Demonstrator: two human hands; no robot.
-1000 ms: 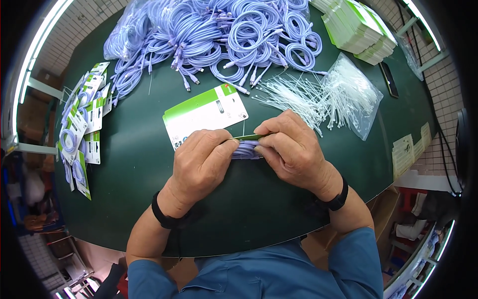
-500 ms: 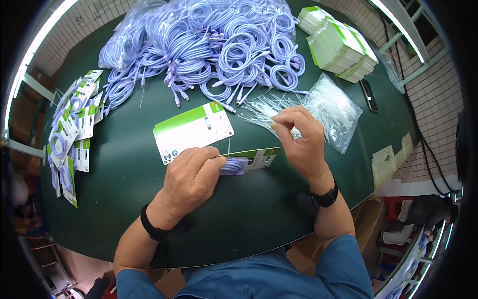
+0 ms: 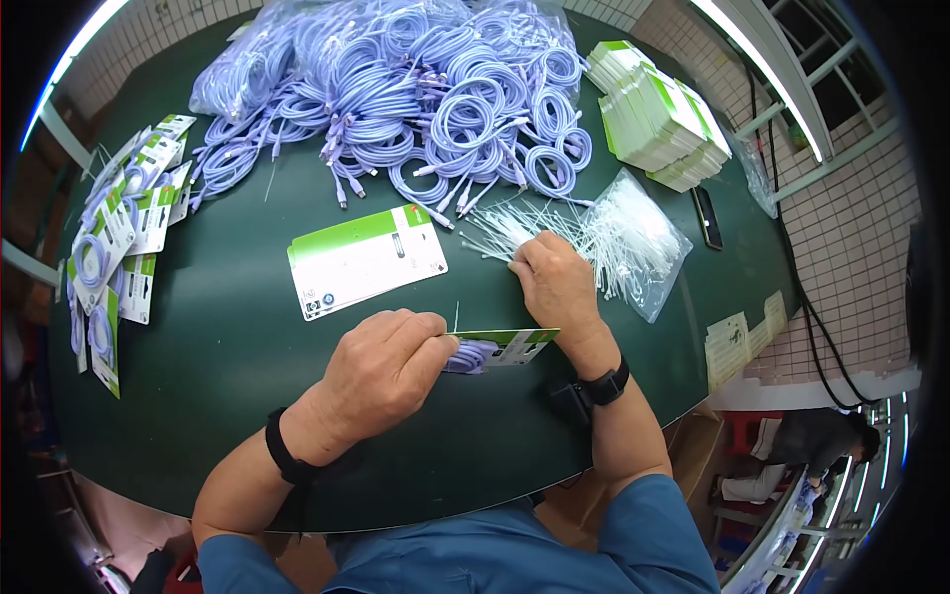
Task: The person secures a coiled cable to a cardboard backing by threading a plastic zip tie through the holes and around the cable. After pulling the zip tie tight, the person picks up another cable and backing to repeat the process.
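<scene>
Left hand (image 3: 388,371): pinching the green-and-white card (image 3: 524,345) at the frame's centre
Purple cable (image 3: 469,357): lying coiled against that card
Right hand (image 3: 559,287): reaching among white ties (image 3: 507,228), right of centre; cannot tell whether it is gripping one
Flat cards (image 3: 368,265): resting left of centre
Cable heap (image 3: 381,94): filling the upper middle

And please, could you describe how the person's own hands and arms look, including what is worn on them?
The left hand and right hand wear no gloves. The left wristband and right wristband are both black. Short blue sleeves leave the forearms bare.
</scene>
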